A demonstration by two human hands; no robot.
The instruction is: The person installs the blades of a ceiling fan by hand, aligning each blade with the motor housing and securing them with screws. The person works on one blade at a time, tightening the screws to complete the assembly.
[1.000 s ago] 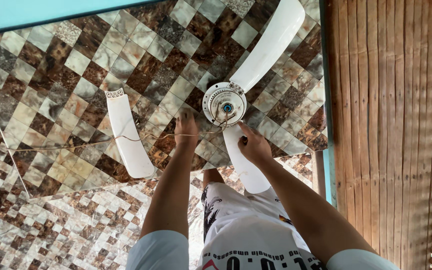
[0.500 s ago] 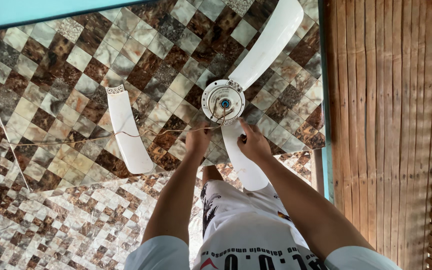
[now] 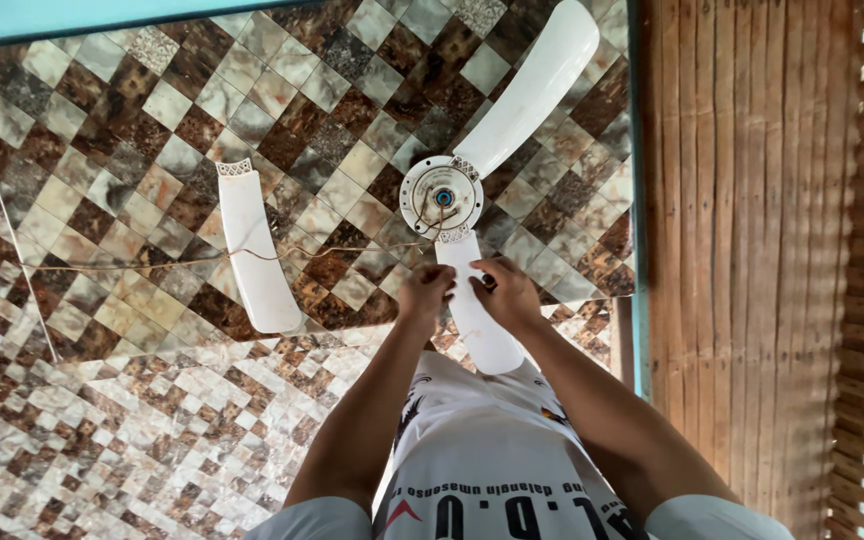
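Note:
A white ceiling fan lies on the patterned tile floor, its round hub (image 3: 442, 195) facing up. One blade (image 3: 542, 85) points to the upper right, and another blade (image 3: 482, 325) points down toward me. My left hand (image 3: 422, 292) curls its fingers on the left edge of that near blade, just below the hub. My right hand (image 3: 508, 293) grips the same blade from the right, with a small dark thing I cannot identify at its fingertips. A third blade (image 3: 252, 250) lies loose on the floor to the left, apart from the hub.
A thin wire (image 3: 152, 262) runs from the hub leftward across the tiles and over the loose blade. A wooden slat wall (image 3: 752, 250) stands along the right. My knees and white printed shirt (image 3: 492, 470) fill the bottom.
My left hand has moved right and down from beside the hub to the near blade's base, close to my right hand. The right hand stayed on that blade.

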